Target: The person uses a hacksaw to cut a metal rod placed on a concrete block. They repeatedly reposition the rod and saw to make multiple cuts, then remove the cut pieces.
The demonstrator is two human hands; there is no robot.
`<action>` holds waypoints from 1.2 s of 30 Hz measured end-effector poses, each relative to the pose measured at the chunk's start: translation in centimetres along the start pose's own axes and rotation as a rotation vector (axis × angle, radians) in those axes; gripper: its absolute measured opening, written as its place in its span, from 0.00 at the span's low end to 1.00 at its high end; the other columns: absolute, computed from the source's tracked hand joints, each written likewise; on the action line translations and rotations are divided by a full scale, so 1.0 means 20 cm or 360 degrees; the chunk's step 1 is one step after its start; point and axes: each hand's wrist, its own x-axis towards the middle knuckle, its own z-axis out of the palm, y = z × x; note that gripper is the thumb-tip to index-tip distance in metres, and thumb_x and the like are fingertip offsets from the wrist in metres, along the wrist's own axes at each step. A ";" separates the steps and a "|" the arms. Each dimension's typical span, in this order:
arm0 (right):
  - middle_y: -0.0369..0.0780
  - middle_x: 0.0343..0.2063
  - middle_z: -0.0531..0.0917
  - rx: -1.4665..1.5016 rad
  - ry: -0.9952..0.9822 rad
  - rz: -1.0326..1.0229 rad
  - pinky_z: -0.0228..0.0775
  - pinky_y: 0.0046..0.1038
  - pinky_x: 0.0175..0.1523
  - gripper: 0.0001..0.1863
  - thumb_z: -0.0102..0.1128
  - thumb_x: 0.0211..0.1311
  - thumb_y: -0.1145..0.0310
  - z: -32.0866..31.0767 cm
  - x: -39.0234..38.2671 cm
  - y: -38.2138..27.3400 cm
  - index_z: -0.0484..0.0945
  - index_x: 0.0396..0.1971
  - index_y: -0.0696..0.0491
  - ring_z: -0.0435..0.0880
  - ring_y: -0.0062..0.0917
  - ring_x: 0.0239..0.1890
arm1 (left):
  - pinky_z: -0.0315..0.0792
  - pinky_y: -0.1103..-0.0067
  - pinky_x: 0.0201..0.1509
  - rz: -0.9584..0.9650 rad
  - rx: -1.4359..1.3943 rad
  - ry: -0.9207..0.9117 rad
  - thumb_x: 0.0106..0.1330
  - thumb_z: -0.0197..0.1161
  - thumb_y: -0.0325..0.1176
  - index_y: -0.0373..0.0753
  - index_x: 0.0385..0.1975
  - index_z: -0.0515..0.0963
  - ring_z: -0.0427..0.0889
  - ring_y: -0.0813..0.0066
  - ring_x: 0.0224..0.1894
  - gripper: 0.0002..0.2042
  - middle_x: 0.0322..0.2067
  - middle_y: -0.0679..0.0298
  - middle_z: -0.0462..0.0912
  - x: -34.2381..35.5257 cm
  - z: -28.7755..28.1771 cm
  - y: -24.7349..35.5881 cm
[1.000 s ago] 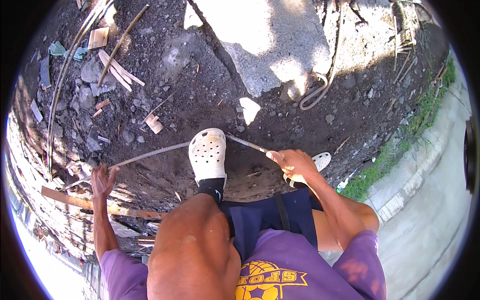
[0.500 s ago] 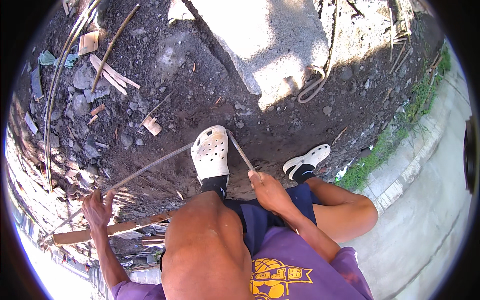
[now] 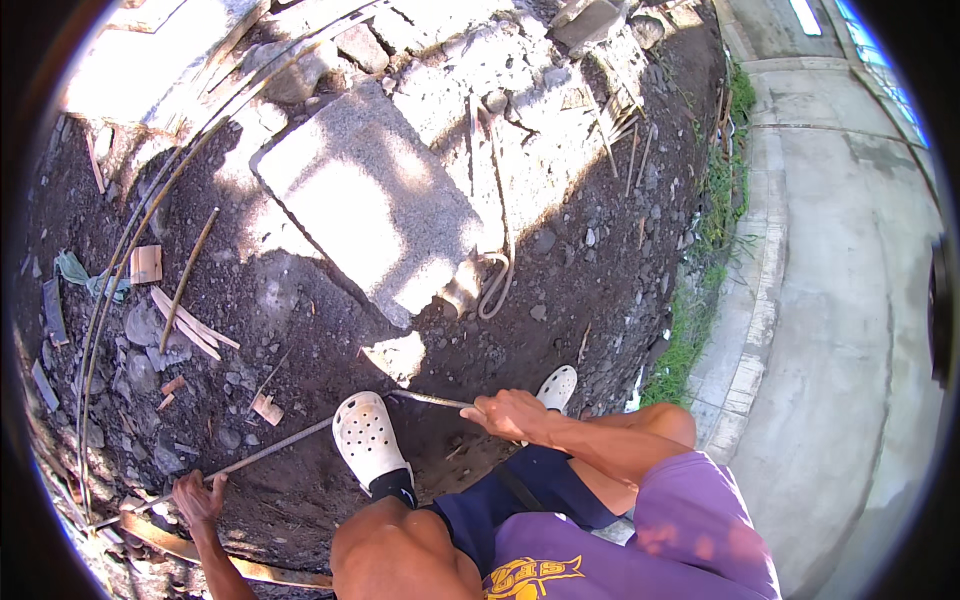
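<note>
A long ribbed steel rebar crosses the ground in front of me and passes beneath my left foot's white perforated clog. My left hand is closed around its long left part, close to the ground. On the other side of the clog, my right hand grips the short end of the same bar. This short part leaves the clog toward the right, at an angle to the left part. The stretch under the foot is hidden.
A concrete slab lies ahead, with a bent rod loop beside it. Long curved bars, wood scraps and stones cover the left ground. A wooden plank lies by my left forearm. Grass edges concrete paving at right.
My right hand has moved the bar's short end forward, away from my body, so the bend looks wider. The left hand still grips the bar. The view has tilted up, showing more ground ahead.
</note>
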 end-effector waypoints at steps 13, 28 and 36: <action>0.40 0.19 0.77 0.0781 0.1336 0.0381 0.68 0.36 0.33 0.30 0.52 0.78 0.42 -0.50 -0.21 0.78 0.83 0.34 0.56 0.76 0.26 0.23 | 0.62 0.50 0.34 -0.0034 -0.0168 -0.0064 0.59 0.70 0.63 0.33 0.15 0.67 0.72 0.36 0.25 0.35 0.17 0.44 0.72 0.03 -0.05 0.00; 0.49 0.38 0.86 0.0163 0.2114 0.0275 0.74 0.40 0.55 0.27 0.57 0.75 0.45 -1.26 0.05 0.90 0.86 0.46 0.57 0.85 0.43 0.45 | 0.54 0.58 0.30 0.0119 -0.0422 0.0324 0.66 0.61 0.69 0.32 0.16 0.63 0.62 0.46 0.20 0.40 0.16 0.47 0.62 0.13 -0.32 0.18; 0.46 0.40 0.83 0.0693 0.1777 0.0287 0.74 0.37 0.52 0.23 0.59 0.77 0.50 -0.58 0.27 0.64 0.84 0.47 0.58 0.83 0.36 0.42 | 0.52 0.60 0.27 0.0082 -0.0723 0.0111 0.67 0.51 0.77 0.31 0.16 0.61 0.59 0.60 0.19 0.44 0.15 0.54 0.57 0.18 -0.80 0.45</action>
